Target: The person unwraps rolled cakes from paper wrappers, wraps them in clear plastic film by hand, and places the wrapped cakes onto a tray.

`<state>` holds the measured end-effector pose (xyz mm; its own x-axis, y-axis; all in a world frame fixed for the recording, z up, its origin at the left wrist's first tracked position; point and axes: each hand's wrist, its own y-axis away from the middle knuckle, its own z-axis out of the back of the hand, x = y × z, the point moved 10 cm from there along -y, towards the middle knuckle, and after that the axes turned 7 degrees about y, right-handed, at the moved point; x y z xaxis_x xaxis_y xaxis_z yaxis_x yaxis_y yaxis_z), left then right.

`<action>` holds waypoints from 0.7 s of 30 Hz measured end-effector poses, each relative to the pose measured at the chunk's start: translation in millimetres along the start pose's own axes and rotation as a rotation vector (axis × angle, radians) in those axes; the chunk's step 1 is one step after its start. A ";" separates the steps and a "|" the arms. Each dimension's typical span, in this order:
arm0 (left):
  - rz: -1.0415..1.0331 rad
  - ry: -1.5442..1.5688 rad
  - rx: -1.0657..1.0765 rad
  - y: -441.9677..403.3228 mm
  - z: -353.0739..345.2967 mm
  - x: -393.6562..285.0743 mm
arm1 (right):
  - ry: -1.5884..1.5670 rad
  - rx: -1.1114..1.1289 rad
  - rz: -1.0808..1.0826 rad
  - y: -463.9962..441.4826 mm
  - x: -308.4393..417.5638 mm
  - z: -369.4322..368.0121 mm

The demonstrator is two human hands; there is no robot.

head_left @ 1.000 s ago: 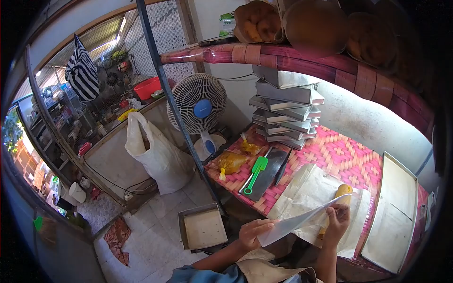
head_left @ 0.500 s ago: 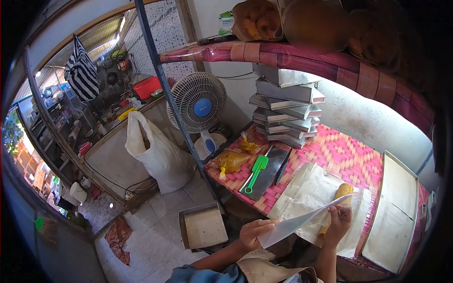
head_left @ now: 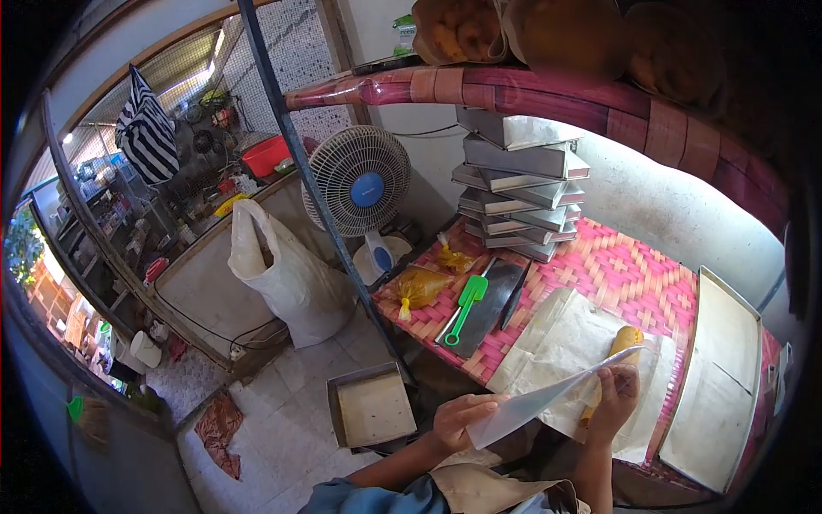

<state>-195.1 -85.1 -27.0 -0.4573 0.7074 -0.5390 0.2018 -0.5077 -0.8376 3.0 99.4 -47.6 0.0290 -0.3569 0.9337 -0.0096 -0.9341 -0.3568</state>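
Spreading out beyond both hands is one table with a pink woven cover (head_left: 634,274); at its far side, ahead of the grip, rises one stack of metal pans (head_left: 518,193), its layers too overlapped for a sure count. One long shallow tray (head_left: 715,428) lies to the right of the grip, and one sheet of pale paper (head_left: 548,343) under and just past it. One square pan (head_left: 374,411) sits on the floor, left of the left hand (head_left: 460,420). That hand pinches the near end of one clear sheet (head_left: 535,411) between thumb and fingers; the right hand (head_left: 615,398) pinches it toward the other end. Behind the right hand, on the paper, lies one yellow-brown roll (head_left: 628,339). I judge its shaping done; the sheet is raised, not around it, so any use of it seems left. Farther off, ahead and left of the grip, are two tied yellow bags (head_left: 421,287) and one green spatula (head_left: 469,300).
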 end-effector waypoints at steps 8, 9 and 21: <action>0.000 -0.012 0.009 -3.5 -1.8 -1.8 | -0.033 -0.010 -0.015 0.4 -6.2 1.7; 0.000 -0.009 0.010 -2.6 -2.6 -1.0 | -0.044 -0.016 -0.033 0.4 -8.9 2.6; -0.036 -0.023 0.001 -6.6 -3.7 -5.9 | -0.042 0.004 0.033 -1.1 -2.6 1.5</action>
<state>-190.5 -84.1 -18.6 -0.4838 0.7141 -0.5060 0.1839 -0.4823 -0.8565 4.5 101.4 -49.6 0.0707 -0.3872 0.9193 -0.0071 -0.9218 -0.3877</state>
